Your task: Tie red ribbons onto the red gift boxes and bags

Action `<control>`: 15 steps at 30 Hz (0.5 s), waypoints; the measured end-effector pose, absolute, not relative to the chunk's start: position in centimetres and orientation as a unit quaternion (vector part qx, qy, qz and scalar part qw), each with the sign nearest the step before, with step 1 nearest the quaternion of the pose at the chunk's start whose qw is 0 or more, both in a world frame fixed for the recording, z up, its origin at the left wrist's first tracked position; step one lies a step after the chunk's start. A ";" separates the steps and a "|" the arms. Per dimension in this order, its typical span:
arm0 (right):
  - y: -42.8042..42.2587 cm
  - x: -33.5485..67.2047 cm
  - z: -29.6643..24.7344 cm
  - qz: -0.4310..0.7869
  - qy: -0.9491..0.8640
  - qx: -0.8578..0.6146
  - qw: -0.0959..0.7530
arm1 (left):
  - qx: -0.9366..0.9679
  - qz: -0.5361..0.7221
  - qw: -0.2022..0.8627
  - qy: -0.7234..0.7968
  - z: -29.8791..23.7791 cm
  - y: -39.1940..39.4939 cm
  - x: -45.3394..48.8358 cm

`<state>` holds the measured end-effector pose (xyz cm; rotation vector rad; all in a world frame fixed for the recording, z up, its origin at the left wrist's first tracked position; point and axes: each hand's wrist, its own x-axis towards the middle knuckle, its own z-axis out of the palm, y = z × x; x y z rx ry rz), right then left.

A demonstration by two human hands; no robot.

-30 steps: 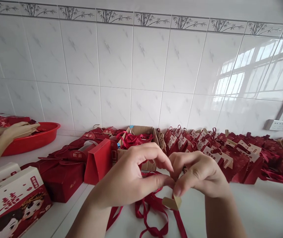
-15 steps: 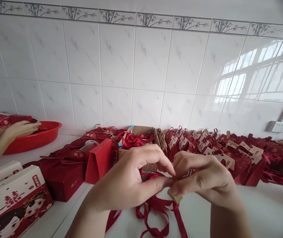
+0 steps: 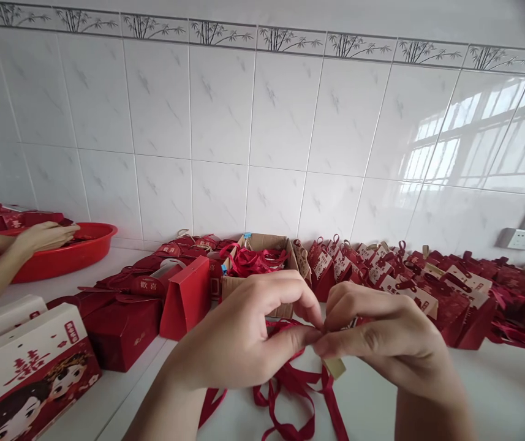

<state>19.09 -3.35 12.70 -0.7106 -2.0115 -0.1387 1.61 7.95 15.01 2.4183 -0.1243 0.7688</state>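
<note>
My left hand (image 3: pixel 239 337) and my right hand (image 3: pixel 381 337) meet fingertip to fingertip above the white counter. Both pinch a red ribbon (image 3: pixel 290 392) whose loose loops trail down onto the counter below them. A small tan paper tag (image 3: pixel 334 367) hangs from the ribbon just under my right fingers. Behind my hands stands an open cardboard box (image 3: pixel 262 245) filled with more red ribbons.
Red gift boxes (image 3: pixel 427 294) crowd the counter along the tiled wall to the right. A red folded box (image 3: pixel 184 297) and flat red packs lie at left, with white printed boxes (image 3: pixel 23 361) nearer. Another person's hand (image 3: pixel 41 236) reaches into a red basin (image 3: pixel 73 251). A wall socket (image 3: pixel 517 239) sits far right.
My fingers have closed tighter on the ribbon and the tan tag has swung a little right and turned. The view has shifted slightly. The other person's hand stays at the basin.
</note>
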 end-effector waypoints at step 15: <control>-2.9 19.1 12.8 -0.070 -0.809 -0.307 0.496 | 0.907 0.319 0.274 -0.019 14.7 8.1 2.2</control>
